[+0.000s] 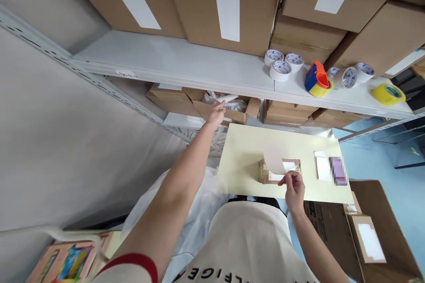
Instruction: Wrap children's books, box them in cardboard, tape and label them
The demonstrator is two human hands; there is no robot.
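My left hand (217,112) is stretched far forward into an open cardboard box (202,106) under the shelf, its fingers closed on a white rolled or bagged item (229,98). My right hand (294,185) pinches the lower edge of a curved white sheet (274,159) that stands up over a small brown packet (280,171). The packet lies on a pale yellow board (245,159) in front of me.
White slips (322,166) and a purple item (338,171) lie on the board's right side. The white shelf (186,64) carries several tape rolls (281,70), a tape dispenser (317,80), a yellow roll (388,93) and big cartons. Open cartons (378,230) stand at lower right.
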